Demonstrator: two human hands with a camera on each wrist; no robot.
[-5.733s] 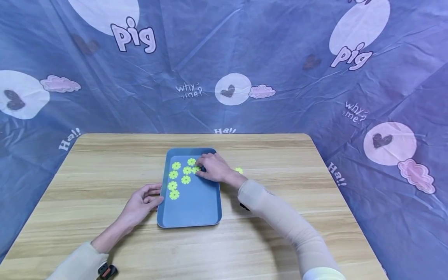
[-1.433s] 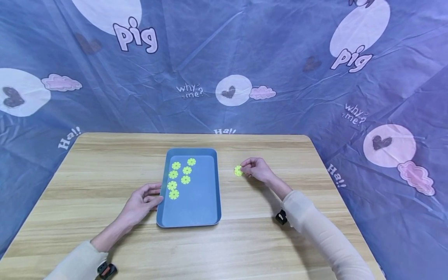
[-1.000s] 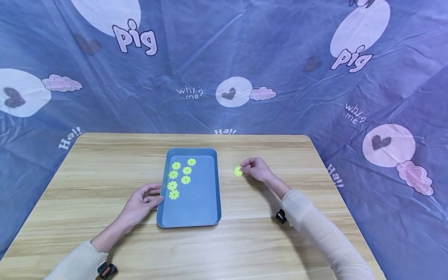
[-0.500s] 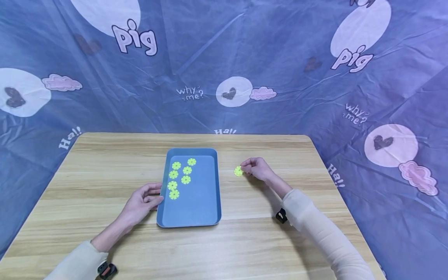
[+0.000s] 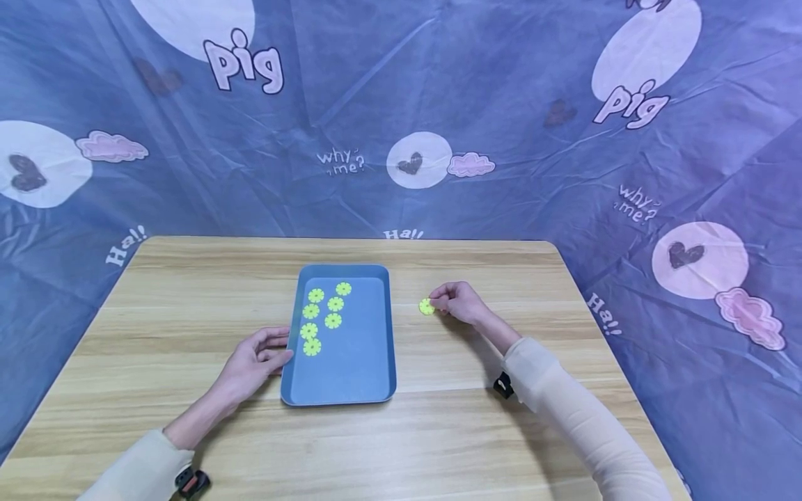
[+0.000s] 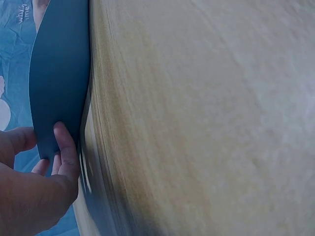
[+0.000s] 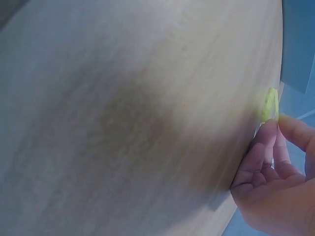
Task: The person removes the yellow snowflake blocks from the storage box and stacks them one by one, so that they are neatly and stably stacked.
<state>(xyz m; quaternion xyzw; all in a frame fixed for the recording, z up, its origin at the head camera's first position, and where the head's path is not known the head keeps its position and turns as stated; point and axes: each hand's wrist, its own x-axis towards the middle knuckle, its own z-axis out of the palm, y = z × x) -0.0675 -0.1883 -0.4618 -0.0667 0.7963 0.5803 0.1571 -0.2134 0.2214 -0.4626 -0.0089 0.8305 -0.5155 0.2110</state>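
Wood-grained table [image 5: 470, 424]; wrinkled blue printed cloth [image 5: 520, 188] behind. Left hand [image 5: 247, 363] grips the smooth, rectangular blue tray [image 5: 341, 379] bearing seven notched discs [image 5: 333, 321]; right hand [image 5: 461, 303] pinches another yellow disc [image 5: 425, 306].

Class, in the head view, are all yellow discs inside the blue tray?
No, the right hand pinches one yellow disc outside the blue tray.

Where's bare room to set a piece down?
Free: right side and near end of the tray, table beyond that end. Crowded: its left, with seven yellow pieces and the left hand gripping it; right of it, the right hand pinches another piece.
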